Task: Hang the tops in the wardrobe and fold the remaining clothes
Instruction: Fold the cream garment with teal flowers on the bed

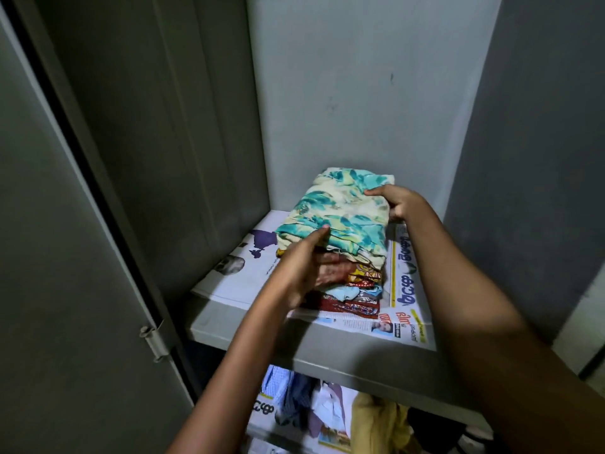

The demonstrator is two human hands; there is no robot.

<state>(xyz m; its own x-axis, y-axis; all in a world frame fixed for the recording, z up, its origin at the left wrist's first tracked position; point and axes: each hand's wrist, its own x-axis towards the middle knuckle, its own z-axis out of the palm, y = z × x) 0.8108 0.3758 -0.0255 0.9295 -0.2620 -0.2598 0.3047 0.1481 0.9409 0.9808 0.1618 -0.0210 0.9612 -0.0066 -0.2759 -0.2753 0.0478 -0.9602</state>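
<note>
A stack of folded clothes (352, 283) sits on a newspaper-lined wardrobe shelf (327, 355). On top of it lies a folded cream garment with teal leaf print (340, 214). My left hand (301, 267) grips the near left side of the stack, thumb on the teal garment's edge and fingers tucked into the red and orange layers below. My right hand (397, 201) holds the far right corner of the teal garment, thumb on top and fingers curled down its side.
The grey metal wardrobe has its left door (65, 257) swung open, with a hinge (154, 339) near the shelf edge. Newspaper (406, 290) covers the shelf. On the lower shelf lie loose clothes: a blue checked piece (281, 385) and a yellow one (376, 421).
</note>
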